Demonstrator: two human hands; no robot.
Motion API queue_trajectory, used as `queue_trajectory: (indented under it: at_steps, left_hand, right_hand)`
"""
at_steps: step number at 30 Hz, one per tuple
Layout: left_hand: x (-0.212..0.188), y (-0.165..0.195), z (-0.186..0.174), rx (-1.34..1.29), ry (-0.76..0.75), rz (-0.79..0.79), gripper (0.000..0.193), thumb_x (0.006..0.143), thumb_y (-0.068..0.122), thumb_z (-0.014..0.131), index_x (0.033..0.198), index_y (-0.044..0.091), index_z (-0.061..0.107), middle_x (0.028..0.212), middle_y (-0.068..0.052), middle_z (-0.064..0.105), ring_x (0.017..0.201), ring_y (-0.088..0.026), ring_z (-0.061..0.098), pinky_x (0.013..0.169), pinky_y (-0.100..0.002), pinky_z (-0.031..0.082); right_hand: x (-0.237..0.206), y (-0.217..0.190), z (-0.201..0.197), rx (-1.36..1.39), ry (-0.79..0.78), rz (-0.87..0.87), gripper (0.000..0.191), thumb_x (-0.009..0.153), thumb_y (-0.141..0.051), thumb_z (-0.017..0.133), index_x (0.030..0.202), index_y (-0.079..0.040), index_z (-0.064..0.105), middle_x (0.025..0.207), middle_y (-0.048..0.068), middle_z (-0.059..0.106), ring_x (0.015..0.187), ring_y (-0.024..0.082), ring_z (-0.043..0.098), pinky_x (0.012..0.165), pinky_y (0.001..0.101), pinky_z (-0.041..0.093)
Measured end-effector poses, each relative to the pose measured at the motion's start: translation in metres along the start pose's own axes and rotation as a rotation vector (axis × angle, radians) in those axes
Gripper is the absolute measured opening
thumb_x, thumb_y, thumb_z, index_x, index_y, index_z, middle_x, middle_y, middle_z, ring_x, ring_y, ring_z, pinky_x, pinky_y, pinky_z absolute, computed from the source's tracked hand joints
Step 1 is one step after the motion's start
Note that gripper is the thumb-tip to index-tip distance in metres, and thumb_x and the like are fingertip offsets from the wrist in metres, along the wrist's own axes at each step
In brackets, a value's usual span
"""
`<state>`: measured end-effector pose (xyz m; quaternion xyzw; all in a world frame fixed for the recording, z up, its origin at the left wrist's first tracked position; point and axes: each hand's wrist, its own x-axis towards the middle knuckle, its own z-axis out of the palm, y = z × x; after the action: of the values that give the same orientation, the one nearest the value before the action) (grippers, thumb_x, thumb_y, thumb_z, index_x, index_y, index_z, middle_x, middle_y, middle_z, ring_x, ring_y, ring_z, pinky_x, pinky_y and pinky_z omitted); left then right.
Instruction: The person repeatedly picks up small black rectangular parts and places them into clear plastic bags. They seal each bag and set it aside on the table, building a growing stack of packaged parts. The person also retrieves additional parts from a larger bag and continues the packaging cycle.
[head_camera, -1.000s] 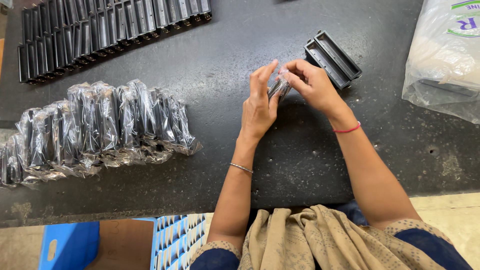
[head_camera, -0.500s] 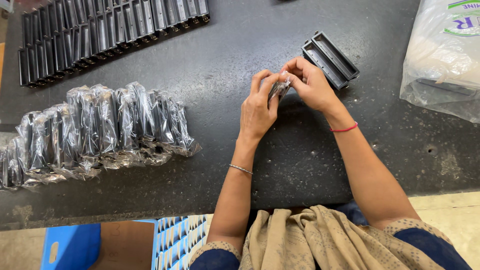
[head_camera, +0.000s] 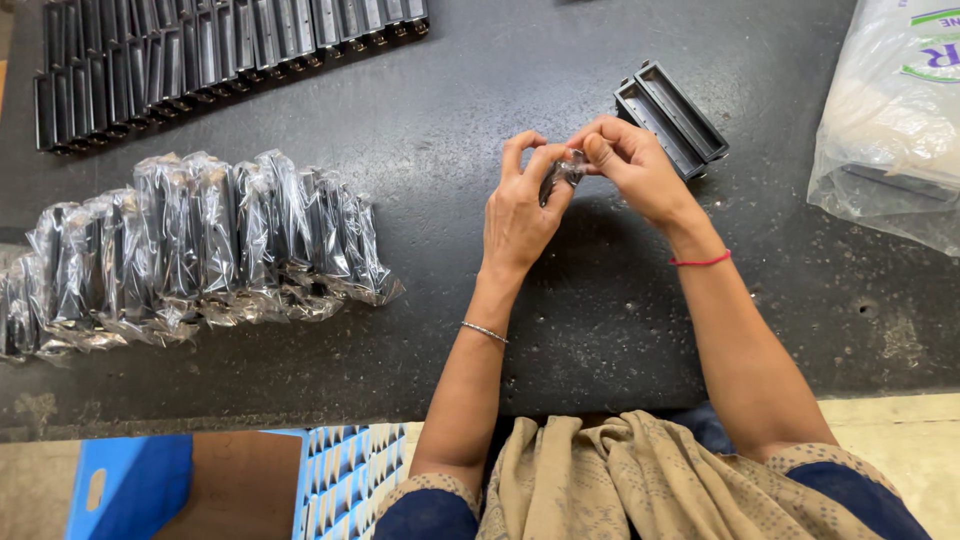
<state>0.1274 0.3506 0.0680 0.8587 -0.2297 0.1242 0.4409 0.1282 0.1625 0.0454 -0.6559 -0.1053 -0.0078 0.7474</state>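
A small clear-wrapped piece (head_camera: 563, 172) is pinched above the dark table (head_camera: 450, 130) by the left hand (head_camera: 520, 205) and right hand (head_camera: 632, 165), both closed on it. The wrap is best kept taut. Beyond, 2 black trays (head_camera: 672, 118) lie just beside.

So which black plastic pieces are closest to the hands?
The two bare black pieces lying side by side just beyond the right hand. The long unwrapped row and the wrapped row lie farther left.
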Motion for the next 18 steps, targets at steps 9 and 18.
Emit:
queue_trajectory:
  at_steps: [9, 18]
  left_hand:
    - [-0.002, -0.001, 0.006, -0.040, 0.053, 0.052, 0.023, 0.094, 0.018, 0.070, 0.115, 0.015, 0.061, 0.130, -0.002, 0.058, 0.095, -0.030, 0.074, 0.075, -0.043, 0.060]
    - [-0.004, -0.008, 0.006, -0.091, 0.068, 0.082, 0.036, 0.094, 0.012, 0.069, 0.126, 0.015, 0.052, 0.134, -0.004, 0.054, 0.082, -0.024, 0.072, 0.068, -0.040, 0.060]
  right_hand:
    - [-0.003, -0.020, 0.009, -0.113, -0.007, 0.039, 0.019, 0.099, -0.017, 0.072, 0.111, -0.003, 0.067, 0.101, 0.003, 0.072, 0.096, 0.009, 0.068, 0.088, 0.0260, 0.057]
    - [0.001, -0.001, 0.005, -0.228, 0.054, -0.061, 0.008, 0.105, -0.009, 0.068, 0.111, -0.004, 0.068, 0.097, 0.002, 0.070, 0.090, 0.006, 0.064, 0.079, 0.0220, 0.052]
